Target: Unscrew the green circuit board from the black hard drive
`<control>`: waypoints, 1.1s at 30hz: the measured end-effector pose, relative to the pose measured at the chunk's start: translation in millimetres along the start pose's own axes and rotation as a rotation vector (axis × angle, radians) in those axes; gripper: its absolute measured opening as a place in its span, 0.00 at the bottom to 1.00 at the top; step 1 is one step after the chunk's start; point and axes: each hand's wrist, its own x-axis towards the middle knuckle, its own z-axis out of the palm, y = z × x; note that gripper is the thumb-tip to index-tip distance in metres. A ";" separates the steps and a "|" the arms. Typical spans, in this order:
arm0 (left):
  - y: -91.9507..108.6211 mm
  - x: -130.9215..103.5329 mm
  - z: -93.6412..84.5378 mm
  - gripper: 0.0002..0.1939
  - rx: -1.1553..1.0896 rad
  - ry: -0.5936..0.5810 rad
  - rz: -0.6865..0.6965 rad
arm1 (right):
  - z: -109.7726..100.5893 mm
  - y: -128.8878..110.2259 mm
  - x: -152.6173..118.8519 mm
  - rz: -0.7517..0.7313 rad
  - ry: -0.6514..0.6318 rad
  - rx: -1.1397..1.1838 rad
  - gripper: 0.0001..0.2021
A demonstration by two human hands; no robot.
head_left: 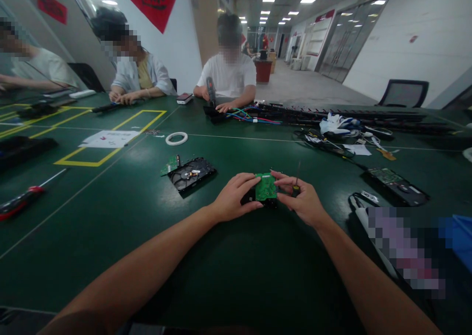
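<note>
Black opened drive [192, 174] lies left on green tabletop [121, 197]. Left grip [233, 195] clasps green board [265, 187] over dark casing [250, 196], mid-tabletop; right grip [304, 197] at board's right edge, screwdriver [296, 191] tucked in it. Step likely seating or lifting board — can't tell which; next calls for steady left hold.

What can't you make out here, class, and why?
- Head view: most of the black part, hidden by the green circuit board and left hand.
- Head view: marks on the white paper, too small.
- Head view: red-handled screwdriver, its end cut off by the left edge.
</note>
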 end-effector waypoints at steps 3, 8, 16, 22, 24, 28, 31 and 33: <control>-1.8 0.0 1.7 0.37 -0.007 0.047 0.023 | 2.0 -4.2 -0.4 0.013 -0.025 0.036 0.20; -1.3 0.2 1.1 0.38 -0.009 0.095 0.035 | 4.0 -8.3 -1.1 0.008 -0.013 0.063 0.29; 0.2 1.1 -1.1 0.39 0.002 0.119 0.057 | -3.7 6.3 1.3 0.081 0.021 0.070 0.28; 0.5 1.2 0.8 0.39 -0.014 0.074 0.050 | -5.3 11.8 4.2 0.123 0.074 -0.070 0.29; -0.1 0.5 1.6 0.38 -0.005 0.040 0.030 | -7.0 14.9 5.6 0.149 0.101 -0.097 0.28; -1.4 -0.8 2.4 0.37 0.024 -0.028 0.019 | -9.6 22.0 8.2 0.187 0.123 -0.124 0.26; -1.8 -1.7 2.7 0.33 0.040 -0.072 0.045 | -8.6 26.3 9.8 0.202 0.124 -0.157 0.26; -2.3 -2.2 3.3 0.29 0.050 -0.101 0.064 | -7.5 28.4 10.5 0.214 0.124 -0.183 0.27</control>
